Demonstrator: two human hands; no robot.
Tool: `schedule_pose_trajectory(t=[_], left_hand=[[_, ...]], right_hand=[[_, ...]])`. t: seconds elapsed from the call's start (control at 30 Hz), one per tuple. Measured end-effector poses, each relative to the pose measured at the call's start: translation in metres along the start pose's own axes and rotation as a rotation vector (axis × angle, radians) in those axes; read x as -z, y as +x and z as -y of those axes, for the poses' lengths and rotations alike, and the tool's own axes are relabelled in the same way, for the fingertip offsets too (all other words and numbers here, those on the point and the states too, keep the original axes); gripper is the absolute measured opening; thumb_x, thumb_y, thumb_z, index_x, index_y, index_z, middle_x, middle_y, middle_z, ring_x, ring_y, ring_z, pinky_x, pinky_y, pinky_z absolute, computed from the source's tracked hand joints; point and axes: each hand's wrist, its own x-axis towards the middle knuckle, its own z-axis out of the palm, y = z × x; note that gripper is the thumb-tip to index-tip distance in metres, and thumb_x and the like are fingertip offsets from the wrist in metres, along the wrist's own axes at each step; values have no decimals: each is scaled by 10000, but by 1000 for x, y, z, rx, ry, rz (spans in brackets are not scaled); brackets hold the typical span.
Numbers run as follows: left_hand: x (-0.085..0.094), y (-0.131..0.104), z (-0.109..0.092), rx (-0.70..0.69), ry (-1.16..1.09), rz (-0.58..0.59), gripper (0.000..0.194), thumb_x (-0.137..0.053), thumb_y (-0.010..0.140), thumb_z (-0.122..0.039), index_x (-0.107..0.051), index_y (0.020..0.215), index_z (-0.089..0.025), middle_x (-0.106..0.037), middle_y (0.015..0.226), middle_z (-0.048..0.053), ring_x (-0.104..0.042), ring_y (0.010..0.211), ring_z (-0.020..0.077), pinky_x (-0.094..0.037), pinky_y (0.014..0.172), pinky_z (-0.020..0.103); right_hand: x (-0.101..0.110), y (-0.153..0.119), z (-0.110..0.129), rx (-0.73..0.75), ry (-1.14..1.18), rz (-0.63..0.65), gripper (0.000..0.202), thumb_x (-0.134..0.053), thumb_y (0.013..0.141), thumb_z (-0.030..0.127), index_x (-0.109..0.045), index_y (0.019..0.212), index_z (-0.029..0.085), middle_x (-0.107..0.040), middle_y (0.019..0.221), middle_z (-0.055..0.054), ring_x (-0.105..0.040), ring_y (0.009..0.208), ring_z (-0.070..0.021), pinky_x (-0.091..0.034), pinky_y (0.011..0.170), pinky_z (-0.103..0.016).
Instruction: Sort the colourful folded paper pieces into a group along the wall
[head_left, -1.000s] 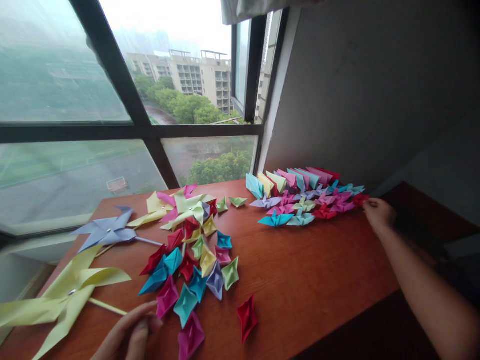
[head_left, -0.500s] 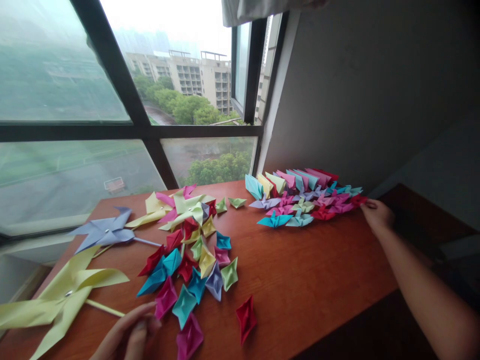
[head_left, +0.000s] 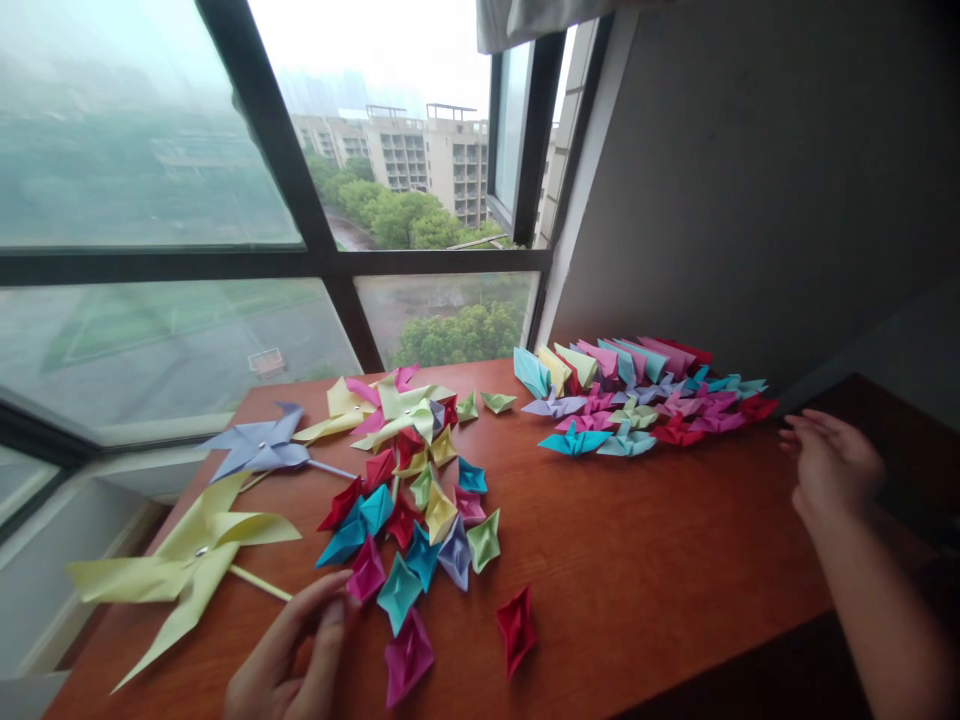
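My left hand (head_left: pixel 292 645) is at the near left of the table, thumb and forefinger pinched at the left tip of a magenta paper boat (head_left: pixel 367 570). Around that boat lie several other folded boats, among them a teal boat (head_left: pixel 400 592), a purple-magenta boat (head_left: pixel 409 658) and a lone red boat (head_left: pixel 516 632). Past the table's right side my right hand (head_left: pixel 836 462) is in the air, fingers loosely stretched and holding nothing. Closest to it, at the end of a row of paper cranes, sits a red crane (head_left: pixel 757 408), apart from the fingers.
Paper pinwheels, including a yellow pinwheel (head_left: pixel 184 560) and a lavender pinwheel (head_left: pixel 262 447), lie along the left. Upright folded papers (head_left: pixel 622 360) stand behind the cranes by the wall (head_left: pixel 735 200). A window (head_left: pixel 420 330) borders the brown table (head_left: pixel 637 560).
My right hand has let go of the red crane and drawn back to the right, fingers loosening. My left hand stays at the magenta boat. The whole view has shifted slightly.
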Motion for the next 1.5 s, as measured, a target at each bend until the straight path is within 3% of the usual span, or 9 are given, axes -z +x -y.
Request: schedule_pose_trajectory(t=[0.1,0.23,0.3,0.43,0.6,0.73,0.97,1.27,1.5], left_hand=[[2,3,-14,-157,5,3,187,-622,884,-361,-718,987,-238,-770,963,36,-735,849,226,-587,735,284],[4,2,-17,-296,36,24,161,-593,913,-269,-678,1050,-258,-706,1075,46,-694,941,229,-561,821,322],[4,0,-13,-310,52,39,203,-583,922,-272,-650,1114,-261,-675,1145,62,-676,999,245,-548,877,357],[2,-6,-7,-314,70,56,280,-574,929,-293,-594,1207,-258,-629,1231,89,-636,1104,283,-517,970,427],[-4,-9,-13,-422,113,152,408,-585,921,-280,-531,1326,-277,-564,1344,107,-571,1235,306,-491,1034,461],[-6,-10,-17,-536,200,233,535,-638,892,-305,-493,1406,-287,-534,1425,110,-540,1292,322,-497,1046,460],[-4,-11,-18,-691,291,354,796,-714,820,-504,-399,1518,-287,-494,1515,113,-466,1366,369,-480,1068,479],[-9,-13,-13,-694,324,377,744,-707,825,-340,-416,1508,-307,-508,1505,103,-459,1368,364,-465,1081,517],[-8,-12,-15,-682,291,398,684,-651,874,-321,-407,1513,-300,-508,1506,103,-453,1382,348,-465,1092,502]], right_hand=[[21,-61,19,-23,277,162,347,-769,724,279,-720,1046,159,-727,1031,-165,-661,704,-150,-521,604,-267],[45,-153,37,-162,145,640,478,-809,694,444,-728,1095,197,-735,1097,-127,-708,836,-217,-598,665,-278],[49,-195,40,-145,140,765,459,-795,713,446,-728,1088,191,-740,1088,-138,-720,847,-238,-614,664,-289],[45,-266,48,59,125,1021,396,-690,840,326,-668,1227,246,-699,1199,-111,-704,755,-176,-603,617,-257],[35,-321,72,446,27,1104,726,-730,716,152,-546,1396,327,-646,1312,-67,-721,883,-211,-624,750,-292],[16,-339,88,596,31,1101,703,-666,718,89,-559,1376,315,-664,1284,-54,-672,1127,-267,-587,935,-354],[-24,-350,102,491,109,1031,420,-607,836,138,-639,1237,260,-707,1096,-59,-710,841,-205,-611,769,-312],[-23,-346,103,466,173,861,181,-540,924,185,-700,1001,222,-709,941,-75,-694,841,-210,-581,715,-283],[-24,-346,104,502,170,852,164,-574,917,180,-713,984,236,-707,918,-64,-695,836,-210,-576,735,-284]])
